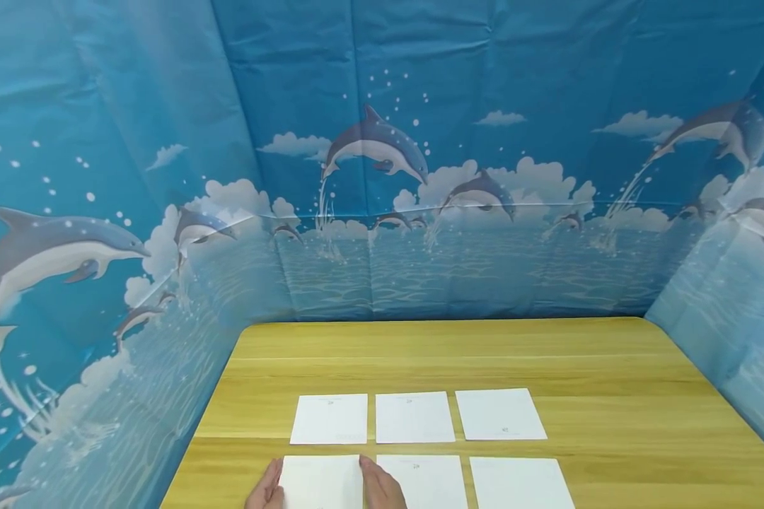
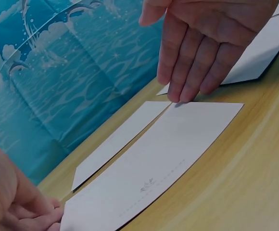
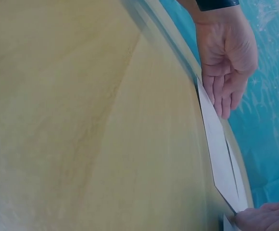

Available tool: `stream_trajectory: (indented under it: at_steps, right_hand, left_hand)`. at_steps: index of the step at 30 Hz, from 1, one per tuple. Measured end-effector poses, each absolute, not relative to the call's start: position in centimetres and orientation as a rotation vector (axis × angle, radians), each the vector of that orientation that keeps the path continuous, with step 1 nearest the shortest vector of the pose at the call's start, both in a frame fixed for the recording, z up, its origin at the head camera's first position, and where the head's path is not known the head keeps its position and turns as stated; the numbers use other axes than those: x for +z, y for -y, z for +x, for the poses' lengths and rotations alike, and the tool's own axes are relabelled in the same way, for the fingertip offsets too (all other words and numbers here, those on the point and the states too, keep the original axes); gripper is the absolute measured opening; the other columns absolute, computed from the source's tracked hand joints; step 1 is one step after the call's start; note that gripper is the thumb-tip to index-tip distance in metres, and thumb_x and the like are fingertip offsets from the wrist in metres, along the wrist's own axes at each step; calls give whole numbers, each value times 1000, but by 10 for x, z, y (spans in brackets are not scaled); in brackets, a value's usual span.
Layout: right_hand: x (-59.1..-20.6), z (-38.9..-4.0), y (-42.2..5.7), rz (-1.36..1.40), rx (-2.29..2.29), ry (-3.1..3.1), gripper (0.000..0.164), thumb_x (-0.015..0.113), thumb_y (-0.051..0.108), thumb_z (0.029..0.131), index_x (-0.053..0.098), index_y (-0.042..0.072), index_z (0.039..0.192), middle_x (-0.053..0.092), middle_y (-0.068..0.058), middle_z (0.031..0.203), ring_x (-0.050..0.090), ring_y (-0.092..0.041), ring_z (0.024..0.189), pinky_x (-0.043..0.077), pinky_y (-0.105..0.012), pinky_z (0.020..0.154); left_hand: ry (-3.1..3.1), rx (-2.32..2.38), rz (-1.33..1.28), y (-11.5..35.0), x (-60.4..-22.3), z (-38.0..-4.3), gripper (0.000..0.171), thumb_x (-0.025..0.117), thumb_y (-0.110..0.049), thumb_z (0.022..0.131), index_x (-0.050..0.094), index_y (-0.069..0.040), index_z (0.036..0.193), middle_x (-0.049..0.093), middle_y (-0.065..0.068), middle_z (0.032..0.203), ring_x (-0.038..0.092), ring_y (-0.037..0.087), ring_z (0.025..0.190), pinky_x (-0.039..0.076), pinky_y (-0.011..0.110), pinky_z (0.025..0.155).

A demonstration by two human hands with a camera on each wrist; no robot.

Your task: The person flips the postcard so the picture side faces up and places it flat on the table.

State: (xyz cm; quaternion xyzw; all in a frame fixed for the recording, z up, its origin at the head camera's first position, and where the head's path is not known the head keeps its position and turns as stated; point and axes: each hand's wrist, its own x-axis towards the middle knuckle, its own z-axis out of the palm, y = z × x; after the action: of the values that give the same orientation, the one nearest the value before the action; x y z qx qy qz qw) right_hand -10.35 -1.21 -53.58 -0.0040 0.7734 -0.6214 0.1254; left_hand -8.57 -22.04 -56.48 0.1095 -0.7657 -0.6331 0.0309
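At the near left of the table, a white card (image 1: 322, 484) lies between my two hands. My left hand (image 1: 267, 488) touches its left edge, and my right hand (image 1: 382, 486) is at its right edge, fingertips by the upper corner. In the left wrist view, the card (image 2: 130, 163) shows a small printed drawing and a dotted line. The right hand's fingers (image 2: 190, 62) are straight there, with their tips on the card's end. The right wrist view has the left hand (image 3: 226, 62) with extended fingers along the card (image 3: 219, 144), and part of the right hand (image 3: 264, 219) low down.
Three white cards, left (image 1: 329, 419), middle (image 1: 414, 417) and right (image 1: 500, 414), form a row farther back. Two more, a middle one (image 1: 422, 481) and a right one (image 1: 521, 483), lie in the near row. A blue dolphin-print curtain (image 1: 420, 276) surrounds the wooden table (image 1: 643, 424).
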Motion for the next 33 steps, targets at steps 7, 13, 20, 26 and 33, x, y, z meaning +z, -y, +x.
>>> stream_trajectory:
  at_steps: [7, 13, 20, 26, 33]
  right_hand:
    - [-536, -103, 12, 1, -1811, -2222, 63, 31, 42, 97, 53, -13, 118, 59, -23, 112, 50, -43, 109, 32, -58, 92]
    - [-537, -104, 11, 11, -1815, -2193, 63, 33, 44, 96, 52, -11, 120, 56, -23, 118, 46, -43, 113, 30, -57, 94]
    - [-540, -106, 10, -103, -1867, -2216, 46, 41, 21, 94, 49, -16, 120, 52, -28, 120, 42, -45, 117, 28, -56, 96]
    - [-545, -107, 10, -162, -1869, -2262, 37, 44, 5, 87, 51, -16, 117, 55, -27, 116, 46, -43, 114, 31, -53, 94]
    - [-544, -108, 12, -112, -2010, -2167, 37, 46, 1, 85, 50, -16, 119, 53, -28, 119, 45, -40, 116, 39, -40, 91]
  left_hand:
    - [2225, -2022, 429, 225, -568, -89, 67, 44, 17, 67, 17, 27, 127, 28, 43, 130, 49, 19, 113, 34, 7, 84]
    - [2089, -2074, 384, 224, -571, -87, 71, 51, 19, 63, 22, 23, 128, 38, 39, 126, 45, -15, 91, 37, 6, 79]
    - [1977, -1948, 649, 215, -566, -89, 66, 56, 20, 64, 38, 14, 127, 49, 29, 122, 49, -11, 85, 40, 8, 74]
    - [1759, -2012, 480, 221, -584, -89, 55, 64, 14, 68, 45, 17, 119, 61, 19, 109, 54, -7, 83, 42, 7, 72]
    - [1802, -2118, 663, 226, -575, -88, 63, 68, 6, 72, 37, 16, 126, 60, -12, 101, 52, -9, 84, 41, 8, 75]
